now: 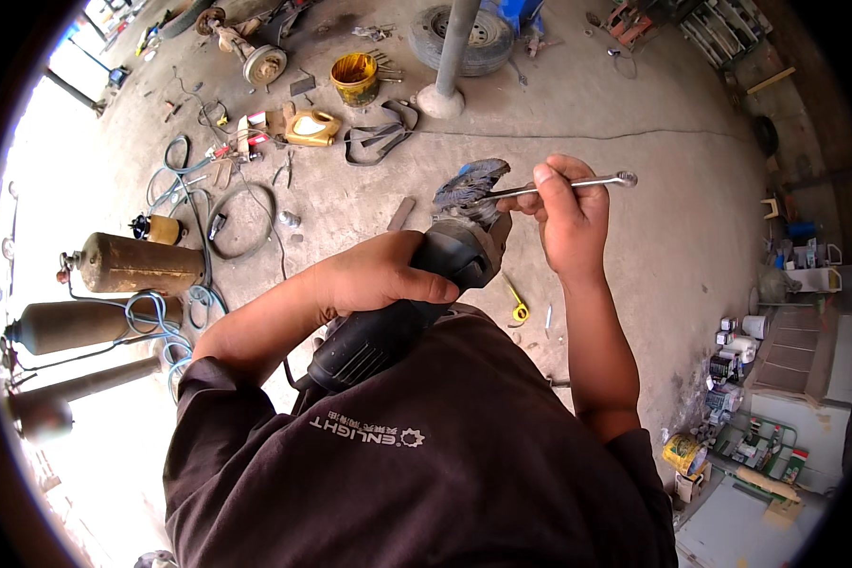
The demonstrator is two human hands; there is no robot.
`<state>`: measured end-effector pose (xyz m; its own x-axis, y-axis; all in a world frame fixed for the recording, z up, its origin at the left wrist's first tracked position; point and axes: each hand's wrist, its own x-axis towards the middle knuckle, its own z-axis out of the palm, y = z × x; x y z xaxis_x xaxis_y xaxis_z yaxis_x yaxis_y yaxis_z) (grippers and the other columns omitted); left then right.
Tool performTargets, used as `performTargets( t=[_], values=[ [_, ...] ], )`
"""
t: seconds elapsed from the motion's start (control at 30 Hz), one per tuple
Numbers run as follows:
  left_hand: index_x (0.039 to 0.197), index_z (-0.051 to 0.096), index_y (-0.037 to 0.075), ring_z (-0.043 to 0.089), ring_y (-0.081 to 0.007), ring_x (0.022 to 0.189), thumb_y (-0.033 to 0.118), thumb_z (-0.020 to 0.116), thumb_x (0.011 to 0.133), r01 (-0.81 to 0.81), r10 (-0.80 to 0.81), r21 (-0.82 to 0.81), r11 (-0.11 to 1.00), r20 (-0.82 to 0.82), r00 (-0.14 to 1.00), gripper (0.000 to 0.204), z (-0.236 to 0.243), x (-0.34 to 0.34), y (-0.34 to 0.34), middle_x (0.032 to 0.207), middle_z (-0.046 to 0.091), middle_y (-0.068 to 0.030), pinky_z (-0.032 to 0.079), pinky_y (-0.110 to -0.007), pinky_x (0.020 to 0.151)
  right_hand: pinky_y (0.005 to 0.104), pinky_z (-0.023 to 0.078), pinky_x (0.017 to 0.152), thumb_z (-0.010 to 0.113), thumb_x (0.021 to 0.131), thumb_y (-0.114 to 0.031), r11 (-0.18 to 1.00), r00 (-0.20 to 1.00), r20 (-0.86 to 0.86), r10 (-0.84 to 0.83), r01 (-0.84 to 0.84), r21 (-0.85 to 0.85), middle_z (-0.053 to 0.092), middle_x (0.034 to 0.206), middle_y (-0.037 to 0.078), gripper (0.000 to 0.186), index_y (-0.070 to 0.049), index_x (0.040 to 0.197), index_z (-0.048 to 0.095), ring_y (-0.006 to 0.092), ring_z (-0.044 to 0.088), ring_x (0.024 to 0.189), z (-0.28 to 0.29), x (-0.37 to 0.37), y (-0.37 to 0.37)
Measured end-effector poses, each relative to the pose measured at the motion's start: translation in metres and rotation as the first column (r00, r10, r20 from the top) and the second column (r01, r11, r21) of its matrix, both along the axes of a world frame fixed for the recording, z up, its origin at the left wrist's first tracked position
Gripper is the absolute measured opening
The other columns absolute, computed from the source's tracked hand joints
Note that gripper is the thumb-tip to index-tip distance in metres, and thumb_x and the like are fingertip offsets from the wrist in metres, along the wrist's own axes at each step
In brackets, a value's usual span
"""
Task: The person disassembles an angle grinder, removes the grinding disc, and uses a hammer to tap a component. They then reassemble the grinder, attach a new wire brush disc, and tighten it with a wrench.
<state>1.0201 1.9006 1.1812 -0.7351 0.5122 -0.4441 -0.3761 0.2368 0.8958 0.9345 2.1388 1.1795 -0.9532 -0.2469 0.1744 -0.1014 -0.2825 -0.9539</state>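
A black angle grinder lies against my body with its head pointing away from me. My left hand is wrapped around its body just behind the head. A frayed, dark grinding disc sits on the head, with a bit of blue at its far edge. In my right hand is a slim metal wrench, held almost level. Its round end sticks out to the right of my fingers. The wrench's other end reaches the disc, but whether it touches or enters it I cannot tell.
Gas cylinders and blue hoses lie at the left. Farther off are a yellow bucket, a golden jug, a post and a tyre. A yellow tape measure rests on the floor close to me.
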Motion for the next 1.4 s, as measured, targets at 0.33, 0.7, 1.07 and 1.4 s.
performTargets(
  t=[0.33,0.7,1.07,1.4],
  values=[
    [0.147,0.044,-0.006,0.063,-0.0238,0.116,0.074,0.063,0.089,-0.263,0.117,0.524,0.810,0.295,0.948,0.100,-0.023,0.006,0.003,0.132,0.062,-0.0162,0.051,-0.039,0.101,0.0337,0.053,0.051,0.067,0.086,0.008,0.915,0.529,-0.833,0.163,0.234,0.328,0.056,0.065,0.009,0.013,0.000,0.087,0.057,0.0246,0.062,0.054,0.031,0.040,-0.010],
    [0.149,0.049,0.003,0.054,-0.0299,0.134,0.073,0.047,0.097,-0.250,0.111,0.674,0.695,0.243,0.964,0.087,-0.040,-0.038,0.017,0.145,0.058,-0.0147,0.039,-0.044,0.117,0.0392,0.061,0.072,0.072,0.077,-0.009,0.791,0.392,-0.873,0.290,0.416,0.449,0.057,0.079,0.008,0.020,-0.002,0.092,0.061,0.0235,0.062,0.067,0.043,0.071,-0.015],
    [0.137,0.057,0.001,0.063,-0.0275,0.118,0.053,0.065,0.096,-0.354,0.219,0.621,0.699,0.285,0.933,0.067,-0.063,-0.022,-0.019,0.129,0.067,-0.0160,0.046,-0.043,0.108,0.0402,0.060,0.076,0.065,0.075,-0.017,0.761,0.245,-0.930,0.272,0.537,0.364,0.041,0.068,0.004,0.017,-0.005,0.074,0.053,0.0197,0.054,0.060,0.038,0.097,-0.040],
    [0.146,0.051,0.000,0.062,-0.0325,0.124,0.063,0.063,0.089,-0.386,0.309,0.508,0.770,0.232,0.922,0.085,-0.045,0.001,-0.018,0.135,0.064,-0.0187,0.045,-0.046,0.111,0.0372,0.057,0.070,0.064,0.074,-0.015,0.822,0.358,-0.909,0.211,0.438,0.364,0.042,0.066,0.004,0.016,-0.008,0.072,0.049,0.0187,0.053,0.059,0.039,0.104,-0.048]
  ],
)
